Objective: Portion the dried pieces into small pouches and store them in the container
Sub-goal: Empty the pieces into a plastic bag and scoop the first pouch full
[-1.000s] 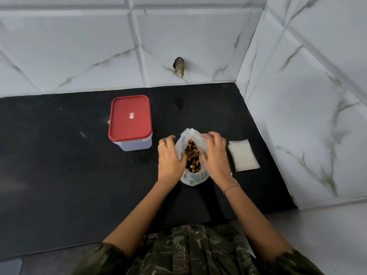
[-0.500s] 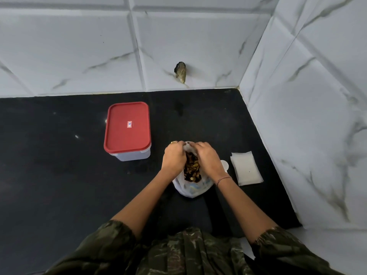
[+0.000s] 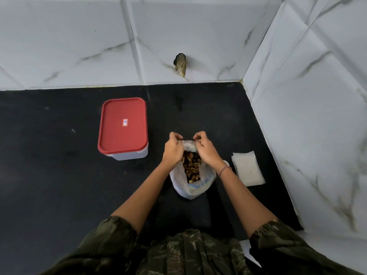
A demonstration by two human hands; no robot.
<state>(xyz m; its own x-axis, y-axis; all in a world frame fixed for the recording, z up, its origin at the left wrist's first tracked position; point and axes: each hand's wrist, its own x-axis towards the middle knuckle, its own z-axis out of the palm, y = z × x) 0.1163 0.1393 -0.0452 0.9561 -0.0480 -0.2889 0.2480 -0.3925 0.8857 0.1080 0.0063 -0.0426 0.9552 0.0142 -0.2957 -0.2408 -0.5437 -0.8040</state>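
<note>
Now — left hand pinches bag rim | right hand pinches rim | dried pieces inside — container lidded

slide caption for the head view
Left hand and right hand pinch the plastic bag rim over dried pieces; lidded container alongside.
</note>
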